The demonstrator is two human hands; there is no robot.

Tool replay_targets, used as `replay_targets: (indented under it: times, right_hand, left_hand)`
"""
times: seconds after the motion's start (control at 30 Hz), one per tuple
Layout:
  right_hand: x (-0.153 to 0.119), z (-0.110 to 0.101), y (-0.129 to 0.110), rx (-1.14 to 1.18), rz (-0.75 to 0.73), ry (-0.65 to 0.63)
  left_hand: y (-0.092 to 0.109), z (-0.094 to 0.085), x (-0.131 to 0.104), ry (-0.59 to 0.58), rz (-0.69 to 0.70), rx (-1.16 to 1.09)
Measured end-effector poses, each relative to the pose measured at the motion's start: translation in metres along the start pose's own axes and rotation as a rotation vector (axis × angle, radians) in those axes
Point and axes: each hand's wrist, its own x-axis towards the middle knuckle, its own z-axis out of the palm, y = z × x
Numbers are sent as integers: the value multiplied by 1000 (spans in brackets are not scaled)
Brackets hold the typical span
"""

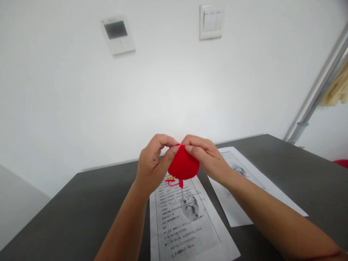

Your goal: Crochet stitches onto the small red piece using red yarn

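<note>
One paper lies on the table, another paper to its right. Above the first, the yarn piece is between left hand and right hand. Behind is the wall.

Two hands, one red piece, two printed sheets, two wall panels.

Red piece, dark grey tabletop, black-printed white sheets

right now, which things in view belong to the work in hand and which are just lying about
In the work: red piece, left hand, right hand; likely the red strand.
Apparently lying about: left printed sheet, right printed sheet.
</note>
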Motion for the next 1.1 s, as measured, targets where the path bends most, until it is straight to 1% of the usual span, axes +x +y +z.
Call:
replay_targets:
  times: [0.13,0.43,0.73,0.93,1.1]
  right_hand:
    - [-1,0,0,16,2,-2]
    - [0,0,0,-6,5,-25]
    - [0,0,0,-29,-7,7]
    - [1,0,0,-33,-1,6]
    - [0,0,-2,-27,-1,-4]
  left_hand:
    - [1,0,0,-1,-27,-15]
    - [4,0,0,-23,-30,-4]
    - [2,2,-1,-19,-71,-28]
    - [2,2,0,-25,-51,-50]
    - [2,2,-1,-24,-55,-22]
